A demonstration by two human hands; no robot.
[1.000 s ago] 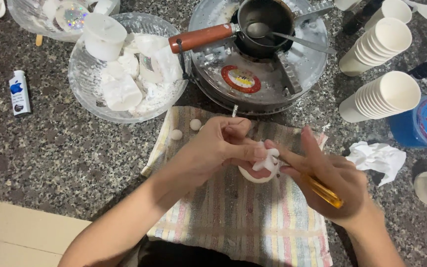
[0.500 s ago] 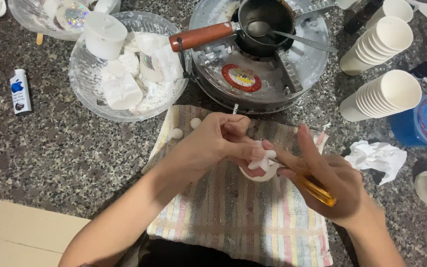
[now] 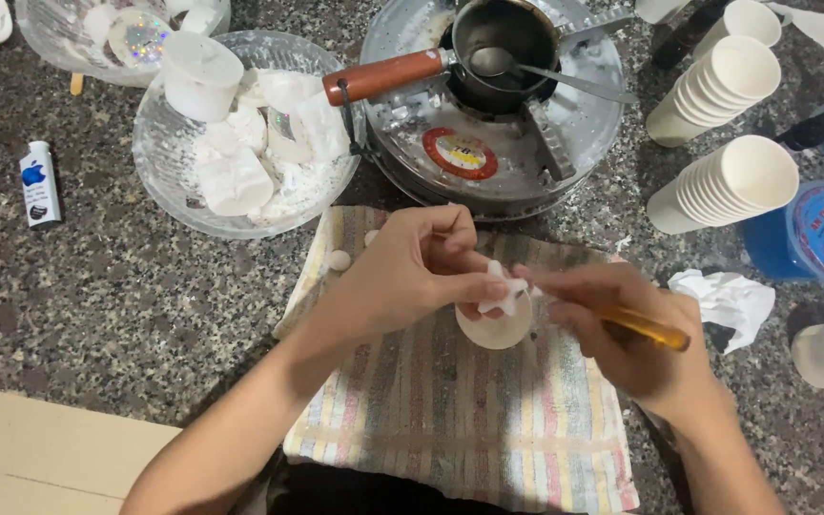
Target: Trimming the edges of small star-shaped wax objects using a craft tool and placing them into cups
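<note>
So the left hand point(image 3: 412, 272) pinched a small round white wax piece point(image 3: 494, 322) over the striped cloth point(image 3: 450, 420), while the right hand point(image 3: 622, 329), at 3 o'clock, gripped a yellow-handled tool point(image 3: 643, 327) touching it.

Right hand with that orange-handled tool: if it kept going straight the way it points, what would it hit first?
The right hand points left, so it would most likely meet the small white round piece first, then the left hand holding it. Depth is hard to judge.
</note>
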